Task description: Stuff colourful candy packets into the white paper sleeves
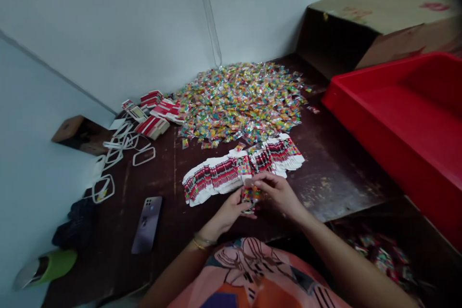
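Note:
My left hand is closed around a small printed carton, held upright just in front of my body. My right hand pinches at the carton's top, where a small clear packet of orange and yellow candy shows, partly hidden by the fingers. Just beyond both hands, flat red-and-white cartons lie overlapped in a long row, and a second overlapped row continues to the right. Behind them spreads a large heap of small clear packets with colourful candy.
A red tray stands at the right before a big cardboard box. Leftward are bundled cartons, white bands, a small brown box, a phone and a green cup-like object. More packs lie lower right.

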Demonstrator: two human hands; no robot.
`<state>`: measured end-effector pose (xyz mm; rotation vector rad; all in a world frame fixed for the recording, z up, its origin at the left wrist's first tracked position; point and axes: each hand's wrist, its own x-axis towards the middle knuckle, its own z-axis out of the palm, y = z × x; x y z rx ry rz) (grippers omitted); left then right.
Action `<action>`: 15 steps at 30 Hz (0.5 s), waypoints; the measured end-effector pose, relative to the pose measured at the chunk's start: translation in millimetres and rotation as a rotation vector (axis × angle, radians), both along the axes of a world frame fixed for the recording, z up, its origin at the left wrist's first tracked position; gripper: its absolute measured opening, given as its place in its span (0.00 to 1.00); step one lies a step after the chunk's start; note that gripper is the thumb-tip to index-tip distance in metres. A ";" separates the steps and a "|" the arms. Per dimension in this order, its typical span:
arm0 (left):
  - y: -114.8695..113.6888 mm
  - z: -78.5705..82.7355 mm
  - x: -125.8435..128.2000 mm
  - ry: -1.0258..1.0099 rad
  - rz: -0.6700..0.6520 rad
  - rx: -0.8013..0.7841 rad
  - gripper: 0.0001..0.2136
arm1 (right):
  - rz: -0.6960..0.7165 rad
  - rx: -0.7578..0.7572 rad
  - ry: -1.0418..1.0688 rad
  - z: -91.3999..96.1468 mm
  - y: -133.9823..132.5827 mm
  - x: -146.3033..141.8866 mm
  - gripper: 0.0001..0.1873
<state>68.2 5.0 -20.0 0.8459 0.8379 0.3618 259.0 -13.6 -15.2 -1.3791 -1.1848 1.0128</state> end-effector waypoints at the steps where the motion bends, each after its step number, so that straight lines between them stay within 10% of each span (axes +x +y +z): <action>1: -4.6 0.0 2.1 -0.015 -0.036 -0.008 0.29 | -0.011 0.032 -0.003 3.3 2.3 -10.5 0.12; 6: -18.5 4.3 -4.6 -0.070 -0.067 -0.067 0.28 | -0.153 0.116 -0.082 1.8 13.4 -24.3 0.09; 11: -17.5 9.6 -12.7 0.014 0.091 -0.012 0.31 | 0.045 0.139 -0.215 -2.5 -10.3 -29.4 0.08; 15: -15.3 7.5 -13.3 0.058 0.151 -0.021 0.30 | 0.069 -0.091 0.167 -11.1 -24.4 -30.3 0.13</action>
